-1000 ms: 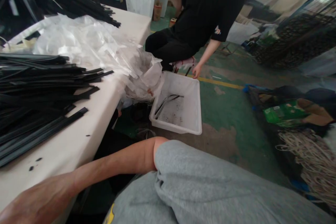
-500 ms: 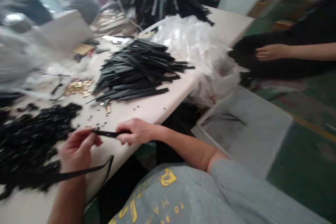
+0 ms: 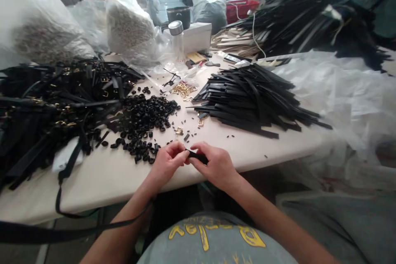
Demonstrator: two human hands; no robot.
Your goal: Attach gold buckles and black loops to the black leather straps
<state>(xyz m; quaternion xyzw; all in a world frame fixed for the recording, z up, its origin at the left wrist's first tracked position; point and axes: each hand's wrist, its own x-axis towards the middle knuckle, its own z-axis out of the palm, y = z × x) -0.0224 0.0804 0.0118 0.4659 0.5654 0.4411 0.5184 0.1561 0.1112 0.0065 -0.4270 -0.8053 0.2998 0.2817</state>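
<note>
Both my hands meet at the table's front edge on one black strap (image 3: pixel 198 156). My left hand (image 3: pixel 168 159) pinches its end between thumb and fingers. With the fingers curled round it, my right hand (image 3: pixel 215 163) grips the strap farther along. Just beyond my hands lie a few gold buckles (image 3: pixel 178 131) and small black bits. A heap of black loops (image 3: pixel 145 115) spreads beyond and left of my left hand. To the right, a stack of black straps (image 3: pixel 247 99) lies fanned out. Whether a buckle sits inside my fingers I cannot tell.
A pile of straps with buckles (image 3: pixel 62 99) covers the table's left side. More gold buckles (image 3: pixel 185 89) lie mid-table. A glass bottle (image 3: pixel 177 41), filled plastic bags (image 3: pixel 128 27) and a red basket (image 3: pixel 241 10) stand behind. Plastic sheeting (image 3: pixel 340 90) drapes the right side.
The view has swung left, so the left-hand pile shows and the co-worker's arm at the right is out of view. My hands have come closer together on the strap.
</note>
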